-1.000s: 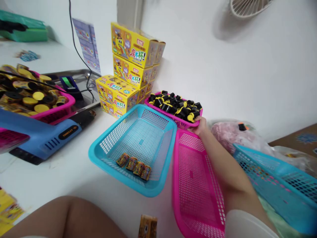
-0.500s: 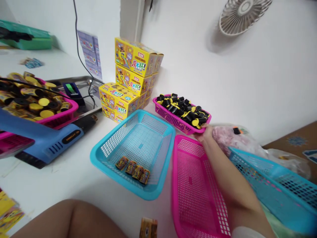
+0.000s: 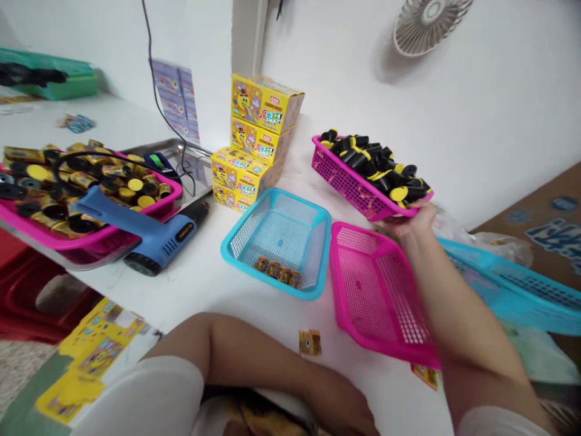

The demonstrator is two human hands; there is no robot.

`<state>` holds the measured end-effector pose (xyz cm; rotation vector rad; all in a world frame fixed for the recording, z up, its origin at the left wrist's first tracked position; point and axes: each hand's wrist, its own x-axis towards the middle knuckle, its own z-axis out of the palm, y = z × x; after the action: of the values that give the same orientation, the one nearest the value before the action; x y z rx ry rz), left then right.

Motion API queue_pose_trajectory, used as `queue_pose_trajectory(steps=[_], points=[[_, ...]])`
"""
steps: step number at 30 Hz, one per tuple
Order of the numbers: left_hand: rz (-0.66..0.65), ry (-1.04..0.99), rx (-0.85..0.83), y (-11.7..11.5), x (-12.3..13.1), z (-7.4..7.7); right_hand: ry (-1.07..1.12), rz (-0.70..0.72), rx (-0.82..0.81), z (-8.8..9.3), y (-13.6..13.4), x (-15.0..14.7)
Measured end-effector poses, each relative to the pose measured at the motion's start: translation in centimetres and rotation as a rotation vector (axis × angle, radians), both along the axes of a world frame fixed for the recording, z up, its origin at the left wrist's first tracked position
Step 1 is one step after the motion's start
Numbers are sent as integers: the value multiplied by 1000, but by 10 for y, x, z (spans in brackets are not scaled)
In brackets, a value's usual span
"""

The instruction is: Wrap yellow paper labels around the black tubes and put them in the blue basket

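My right hand (image 3: 415,223) grips the near right end of a pink basket (image 3: 347,184), its thumb over the rim. The basket is raised and tilted, heaped with small black cylinders with yellow rims or caps (image 3: 381,166). Below it lies another pink basket (image 3: 363,287), with nothing seen in it. Across the bottom edge reaches my left arm; the left hand (image 3: 347,406) is dark, and its fingers do not show. Ahead of it is a blue basket (image 3: 278,227) holding several small printed yellow cylinders (image 3: 285,274). A small printed yellow piece (image 3: 310,343) lies near my left forearm.
Yellow printed boxes (image 3: 258,133) are stacked at the back. On the left, a blue heat gun (image 3: 158,233) lies by a pink basket (image 3: 104,236) full of capped cylinders. Another blue basket (image 3: 517,284) stands on the right. A fan (image 3: 429,24) is on the wall.
My right hand has lifted the filled pink basket off the table, tilting it. The left arm has come further into view along the bottom. The camera view has shifted.
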<state>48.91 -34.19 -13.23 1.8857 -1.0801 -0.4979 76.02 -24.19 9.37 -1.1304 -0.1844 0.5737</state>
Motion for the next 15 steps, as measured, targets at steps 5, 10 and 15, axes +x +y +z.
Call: queue_pose_trajectory(steps=[5, 10, 15], points=[[113, -14, -359, 13, -34, 20, 29, -23, 36, 14, -25, -44], [495, 51, -806, 39, -58, 67, 57, -63, 30, 13, -53, -82], [1269, 119, -1301, 110, -17, 160, 52, -64, 37, 1, -77, -114]])
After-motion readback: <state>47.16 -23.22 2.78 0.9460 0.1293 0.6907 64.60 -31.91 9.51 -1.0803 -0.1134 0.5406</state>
